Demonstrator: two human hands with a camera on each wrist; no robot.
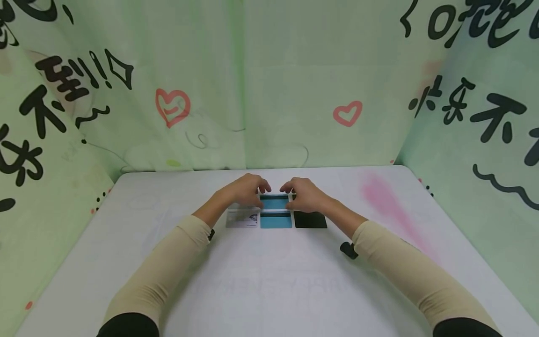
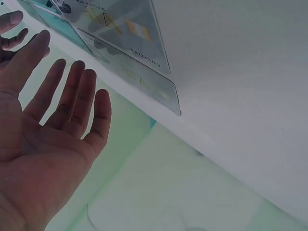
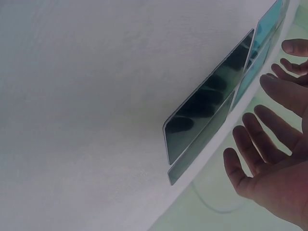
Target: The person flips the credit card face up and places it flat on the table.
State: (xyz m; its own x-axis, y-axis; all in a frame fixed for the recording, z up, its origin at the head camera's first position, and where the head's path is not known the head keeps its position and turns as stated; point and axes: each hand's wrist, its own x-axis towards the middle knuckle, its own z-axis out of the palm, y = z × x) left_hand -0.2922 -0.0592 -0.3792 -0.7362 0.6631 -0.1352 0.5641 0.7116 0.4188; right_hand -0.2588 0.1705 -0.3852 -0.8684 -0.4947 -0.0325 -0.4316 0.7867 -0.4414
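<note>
Two rows of flat cards lie on the table, three columns wide. The near row has a pale printed card [image 1: 242,218], a blue card with a dark stripe [image 1: 275,221] and a black card [image 1: 310,220]. Behind them is another blue striped card [image 1: 275,201]; the far pale card [image 2: 144,82] and far dark card [image 3: 202,137] are mostly covered by my hands in the head view. My left hand [image 1: 247,189] hovers over the far row's left part, fingers loosely bent and holding nothing. My right hand [image 1: 308,195] mirrors it over the right part, also holding nothing.
The white table [image 1: 261,281] has a pink smear [image 1: 389,206] at its right. Pale green curtains [image 1: 286,84] with black writing and red hearts stand behind it and at both sides. A dark wrist device [image 1: 348,250] hangs by my right sleeve.
</note>
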